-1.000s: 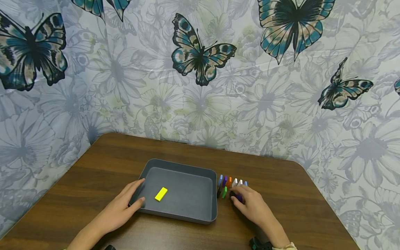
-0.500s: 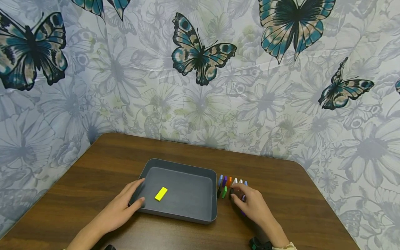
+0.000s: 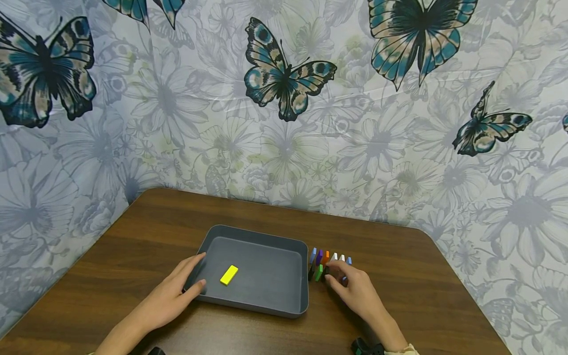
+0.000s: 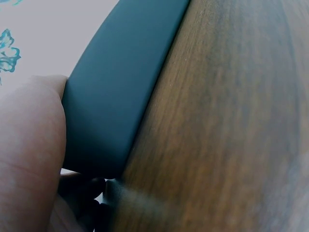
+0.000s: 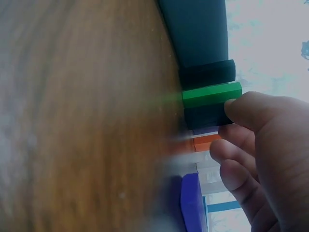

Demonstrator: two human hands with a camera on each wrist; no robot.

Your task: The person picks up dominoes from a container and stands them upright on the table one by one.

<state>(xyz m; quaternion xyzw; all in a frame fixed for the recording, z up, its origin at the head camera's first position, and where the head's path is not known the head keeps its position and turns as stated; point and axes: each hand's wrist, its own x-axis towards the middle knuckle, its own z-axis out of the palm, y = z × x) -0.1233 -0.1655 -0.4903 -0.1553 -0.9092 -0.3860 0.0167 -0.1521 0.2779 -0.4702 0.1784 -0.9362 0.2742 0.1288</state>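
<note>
My left hand rests at the left side of a grey tray, its thumb and forefinger touching the rim. In the left wrist view, the thumb lies against the tray's outer wall. A yellow block lies flat inside. Right of the tray, my right hand pinches a black block beside an upright green block. Another black block stands between the green one and the tray. A purple block stands at an angle nearer the wrist; the head view mostly hides it.
Behind the right hand stands a row of upright blocks: blue, purple, orange, white and another blue. The brown wooden table meets a butterfly-printed cloth at the back.
My right hand has shifted slightly left with the black block, closer to the green block. The purple block has been uncovered, then hidden again by the hand. My left hand stays in place.
</note>
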